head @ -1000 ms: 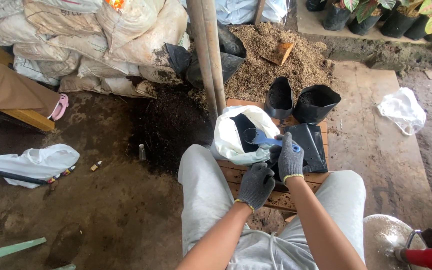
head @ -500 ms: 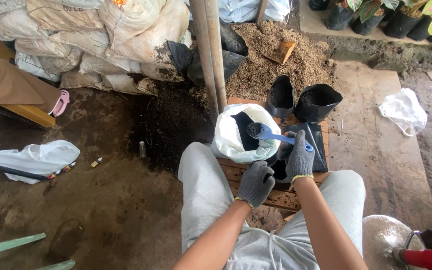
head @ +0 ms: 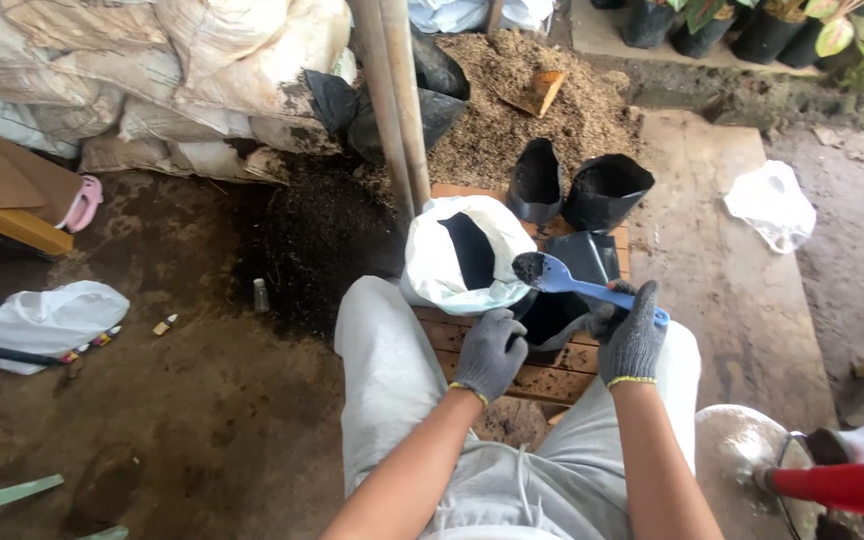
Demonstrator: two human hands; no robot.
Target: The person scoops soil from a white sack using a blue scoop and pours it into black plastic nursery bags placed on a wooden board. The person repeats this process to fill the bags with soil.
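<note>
Scoop: my blue plastic scoop carries a dark load of soil in its bowl and sits level over the mouth of the small black grow bag, just beside the white sack.
Right hand: my gloved right hand is closed in a fist around the scoop's handle, with the handle's end poking out past my knuckles.
Left hand: my gloved left hand has its fingers curled at the near rim of the small black grow bag; I think it pinches the edge, though the glove hides the contact.
Small bag: it stands open on the wooden slat pallet between my knees, dark inside.
White sack: it is open at the top with black soil showing, touching the pallet's far left corner.
Filled bags: two black grow bags stand upright behind the pallet, with soil inside.
Further out: a mound of brown husk mix lies beyond them, stacked pale sacks to the left, a red watering can at my right.
</note>
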